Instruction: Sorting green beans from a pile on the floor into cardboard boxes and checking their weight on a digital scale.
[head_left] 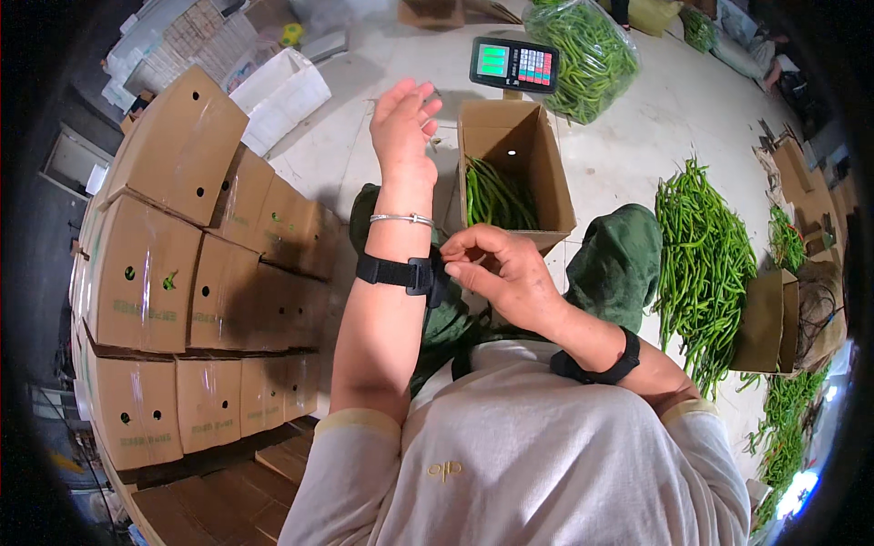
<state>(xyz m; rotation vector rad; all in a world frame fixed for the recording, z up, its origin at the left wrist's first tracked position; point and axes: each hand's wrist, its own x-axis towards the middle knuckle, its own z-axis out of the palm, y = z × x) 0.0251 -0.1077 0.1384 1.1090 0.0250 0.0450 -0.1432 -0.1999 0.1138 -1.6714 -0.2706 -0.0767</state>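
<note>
The right hand (501, 268) has its fingers curled in and its fingertips pinching the end of the black strap (401, 271) wrapped round the left forearm, just near of a thin silver bangle (402, 218). The left hand (402, 123) is raised away from the body, fingers loosely spread and slightly bent, holding nothing. The strap looks like woven fabric with a stiffer buckle or tab where the fingers meet it; the exact fastening is hidden under the fingertips. A matching black band (601, 369) circles the right wrist. Beyond the hands, an open cardboard box (514, 173) of plain brown board stands on the pale floor, with long, glossy green chillies (496, 196) lying in its bottom. Just beyond the box sits a weighing scale (514, 64) with a green lit display. To the right a loose heap of chillies (706, 255) spreads over the floor, and far off a clear plastic bag (587, 50) bulges with more. On the left, closed cardboard cartons (182, 273) with round holes are stacked; the lower ones are cut off by the dark rim.
</note>
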